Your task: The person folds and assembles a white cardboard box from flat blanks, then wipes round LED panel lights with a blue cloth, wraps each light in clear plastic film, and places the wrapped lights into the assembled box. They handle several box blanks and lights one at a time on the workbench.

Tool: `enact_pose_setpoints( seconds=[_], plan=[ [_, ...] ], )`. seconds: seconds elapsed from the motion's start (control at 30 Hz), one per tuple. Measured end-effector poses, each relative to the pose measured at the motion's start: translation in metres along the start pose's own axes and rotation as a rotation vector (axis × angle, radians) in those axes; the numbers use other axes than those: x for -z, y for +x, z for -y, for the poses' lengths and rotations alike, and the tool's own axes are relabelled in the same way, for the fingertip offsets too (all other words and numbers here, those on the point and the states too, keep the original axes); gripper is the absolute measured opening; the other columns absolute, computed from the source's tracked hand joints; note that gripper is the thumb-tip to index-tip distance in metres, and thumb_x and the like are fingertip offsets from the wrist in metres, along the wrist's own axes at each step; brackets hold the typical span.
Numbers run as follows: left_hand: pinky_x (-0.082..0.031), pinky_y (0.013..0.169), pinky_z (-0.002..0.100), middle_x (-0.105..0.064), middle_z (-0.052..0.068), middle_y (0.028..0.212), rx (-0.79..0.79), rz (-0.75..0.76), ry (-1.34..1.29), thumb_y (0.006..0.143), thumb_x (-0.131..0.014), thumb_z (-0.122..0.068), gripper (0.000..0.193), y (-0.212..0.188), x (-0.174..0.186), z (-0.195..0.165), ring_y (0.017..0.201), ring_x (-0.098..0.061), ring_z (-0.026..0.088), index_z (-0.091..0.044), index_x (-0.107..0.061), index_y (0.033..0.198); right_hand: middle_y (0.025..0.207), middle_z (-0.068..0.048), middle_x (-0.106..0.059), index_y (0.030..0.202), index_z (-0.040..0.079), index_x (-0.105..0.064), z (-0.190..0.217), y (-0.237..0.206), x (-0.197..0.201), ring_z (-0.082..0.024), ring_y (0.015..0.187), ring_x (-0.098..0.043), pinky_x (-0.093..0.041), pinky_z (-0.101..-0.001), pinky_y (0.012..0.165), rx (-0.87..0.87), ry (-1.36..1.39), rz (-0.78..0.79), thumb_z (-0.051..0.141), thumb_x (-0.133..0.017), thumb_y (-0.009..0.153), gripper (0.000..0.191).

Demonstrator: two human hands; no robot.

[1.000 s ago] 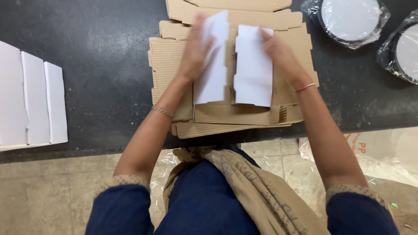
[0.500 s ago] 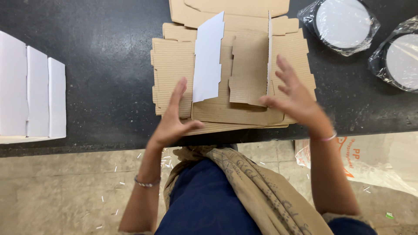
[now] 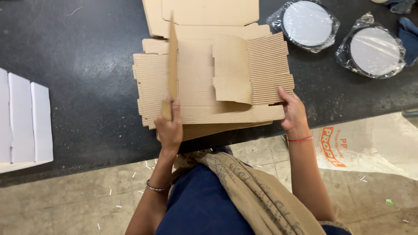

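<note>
At the far left we see a white folded box (image 3: 24,119) lying flat on the dark table (image 3: 87,65), well apart from both hands. Next comes the left hand (image 3: 169,126), closed on the near end of the left flap (image 3: 173,61); that flap stands upright on edge, its long axis running straight away from the hand toward the far side of the table. The flap belongs to the top sheet (image 3: 200,87) of a stack of flat cardboard blanks, which lies between the two hands at the table's near edge. Its right flap (image 3: 233,67) curls partly over toward the middle, ribbed side out (neither hand touches it). The right hand (image 3: 292,114) pinches the sheet's near right corner, thumb on top, fingers beneath and out of sight, so it is the nearer hand to that curled flap. Farther right, two round discs in clear wrap (image 3: 307,24) sit side by side on the table, each sealed in its own film.
</note>
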State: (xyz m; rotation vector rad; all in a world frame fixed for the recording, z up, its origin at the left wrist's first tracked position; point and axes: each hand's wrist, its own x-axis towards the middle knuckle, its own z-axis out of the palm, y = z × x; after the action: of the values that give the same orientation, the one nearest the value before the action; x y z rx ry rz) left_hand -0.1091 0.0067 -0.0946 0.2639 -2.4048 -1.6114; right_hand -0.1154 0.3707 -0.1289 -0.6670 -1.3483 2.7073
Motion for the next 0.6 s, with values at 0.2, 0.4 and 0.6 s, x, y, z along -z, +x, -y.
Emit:
enact_pose_setpoints(
  seconds=[0.2,0.4,0.6],
  plan=[
    [-0.049,0.074,0.028,-0.069,0.011,0.091,0.012,-0.024,-0.186,0.109,-0.055,-0.023,0.038,-0.003,0.001,0.006,0.08,-0.056,0.012,0.003,-0.063,0.135,0.125,-0.01,-0.07,0.134,0.001,-0.059,-0.002,-0.012,-0.013,-0.021,0.112,-0.068,-0.055,-0.036,0.099,0.024,-0.039,-0.001,0.014,-0.063,0.1,0.037],
    [-0.047,0.115,0.034,-0.059,0.018,0.148,-0.292,0.02,-0.05,0.112,-0.05,-0.022,0.044,-0.009,-0.002,0.013,0.137,-0.058,0.028,-0.003,-0.048,0.152,0.135,-0.01,-0.064,0.14,0.003,-0.055,0.01,-0.035,-0.051,-0.022,0.119,-0.064,-0.052,-0.0371,0.104,0.078,-0.041,0.045,0.03,-0.052,0.105,0.045],
    [-0.017,0.13,0.045,-0.025,0.01,0.172,-0.571,0.377,0.577,0.106,-0.044,-0.049,0.072,-0.007,-0.007,0.01,0.159,-0.017,0.029,-0.01,-0.026,0.164,0.164,-0.011,-0.039,0.158,0.009,-0.038,0.007,-0.057,-0.082,-0.028,0.143,-0.04,-0.034,-0.0427,0.116,0.19,-0.462,0.379,0.064,-0.021,0.102,0.081]
  ],
)
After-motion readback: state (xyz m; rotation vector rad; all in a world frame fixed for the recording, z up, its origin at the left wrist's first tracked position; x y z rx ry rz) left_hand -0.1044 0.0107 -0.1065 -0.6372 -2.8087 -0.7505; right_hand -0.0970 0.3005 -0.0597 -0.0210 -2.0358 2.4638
